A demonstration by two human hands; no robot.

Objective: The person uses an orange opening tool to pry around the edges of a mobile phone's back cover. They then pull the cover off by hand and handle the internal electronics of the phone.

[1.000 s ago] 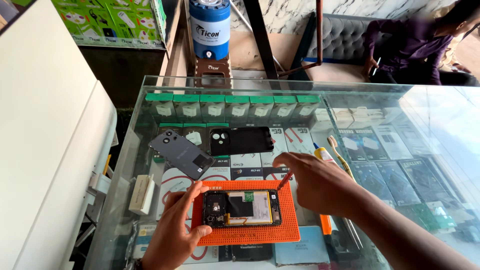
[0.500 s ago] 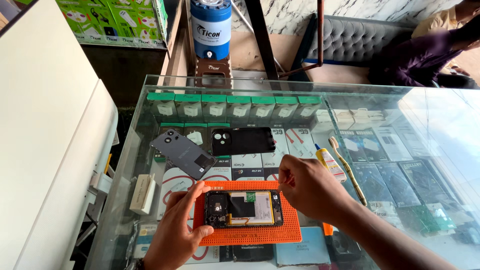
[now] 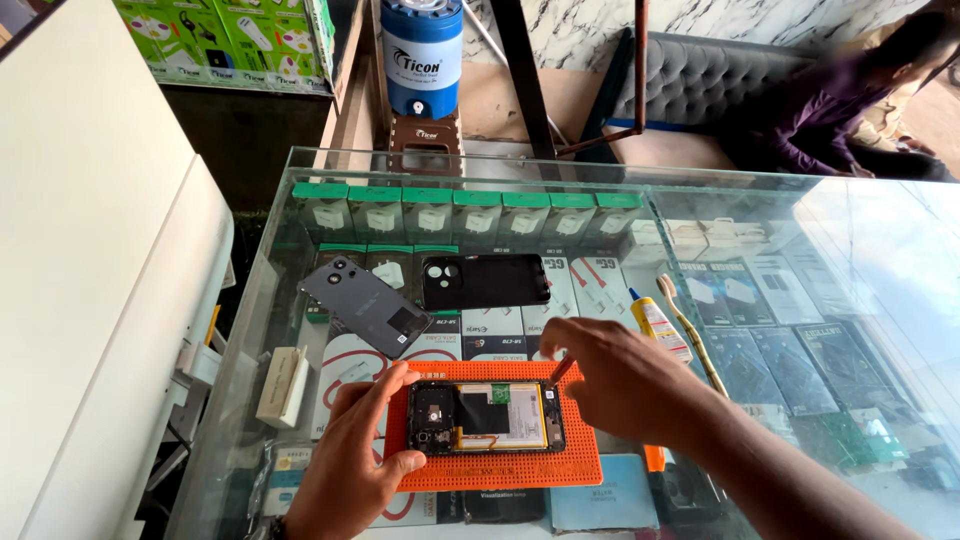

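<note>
An opened phone (image 3: pixel 487 416) with its back off lies on an orange work mat (image 3: pixel 500 470) on the glass counter. My left hand (image 3: pixel 352 460) rests at the mat's left edge, thumb and fingers bracketing the phone's camera end. My right hand (image 3: pixel 625 380) pinches a thin orange-tipped tool (image 3: pixel 561 369) whose tip points down at the phone's right end. A grey back cover (image 3: pixel 365 305) and a black phone case (image 3: pixel 485 281) lie on the glass beyond the mat.
A small glue bottle (image 3: pixel 659 328) and a toothbrush (image 3: pixel 690 330) lie right of the mat. The glass counter (image 3: pixel 870 260) holds boxed goods below. A white cabinet (image 3: pixel 90 270) stands left. A blue container (image 3: pixel 423 55) and a seated person (image 3: pixel 840 110) are behind the counter.
My right hand has come down and left, bringing the tool tip to the phone's right end. My left hand stays at the mat's left side. The person behind has shifted.
</note>
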